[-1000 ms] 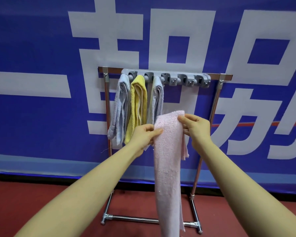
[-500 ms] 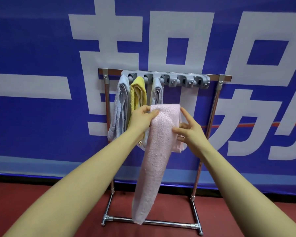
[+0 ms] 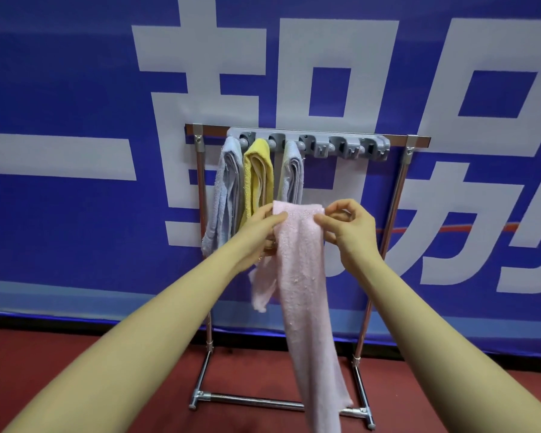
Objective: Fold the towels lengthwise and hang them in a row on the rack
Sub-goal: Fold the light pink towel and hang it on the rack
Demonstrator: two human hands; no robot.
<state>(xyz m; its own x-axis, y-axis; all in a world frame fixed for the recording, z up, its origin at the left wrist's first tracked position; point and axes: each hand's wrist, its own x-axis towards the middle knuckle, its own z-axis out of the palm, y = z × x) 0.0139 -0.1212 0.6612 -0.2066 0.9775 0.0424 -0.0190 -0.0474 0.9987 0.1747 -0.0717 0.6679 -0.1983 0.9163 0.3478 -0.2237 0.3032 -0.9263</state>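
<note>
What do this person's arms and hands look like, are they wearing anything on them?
Both forearms are bare as far as the picture shows: no sleeves, gloves, watch or bracelets. The left hand and the right hand are bare too, with no rings visible on the fingers. No cables or markings appear.

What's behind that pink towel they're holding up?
Behind the pink towel stands the metal rack, and the lower end of the third hanging towel disappears behind its top edge. Part of the rack's bottom bar is covered too.
</note>
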